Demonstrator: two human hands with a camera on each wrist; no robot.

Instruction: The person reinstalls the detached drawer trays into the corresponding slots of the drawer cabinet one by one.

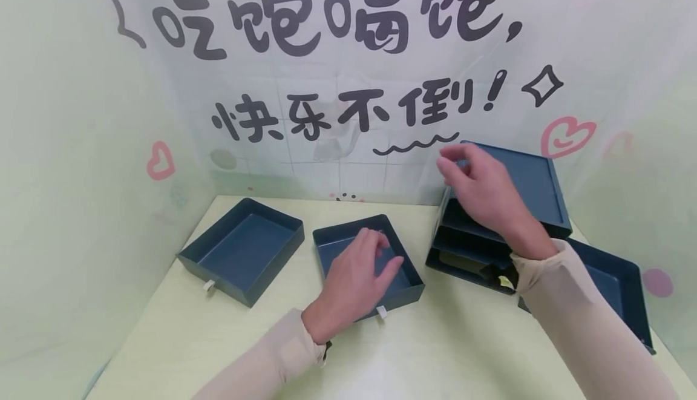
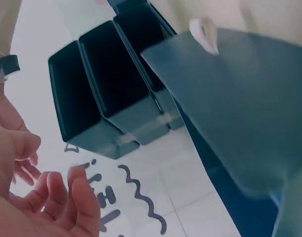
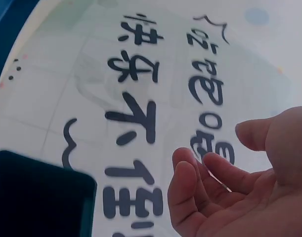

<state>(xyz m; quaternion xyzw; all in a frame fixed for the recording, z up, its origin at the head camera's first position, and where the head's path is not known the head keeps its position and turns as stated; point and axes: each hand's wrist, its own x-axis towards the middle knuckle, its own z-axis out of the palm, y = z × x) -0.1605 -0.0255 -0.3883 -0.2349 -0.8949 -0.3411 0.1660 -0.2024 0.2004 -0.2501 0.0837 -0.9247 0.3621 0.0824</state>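
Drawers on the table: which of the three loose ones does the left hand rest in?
The middle drawer, between the far-left drawer and the drawer cabinet; the left hand rests on it. The third drawer lies behind the right forearm.

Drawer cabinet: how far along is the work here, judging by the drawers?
Done: three drawers are out of the cabinet, one far left, one in the middle, one behind the right forearm. Its slots look empty. In hand: the left hand rests on the middle drawer; the right hand is at the cabinet's top front edge. Left: cannot tell which way the drawers go next.
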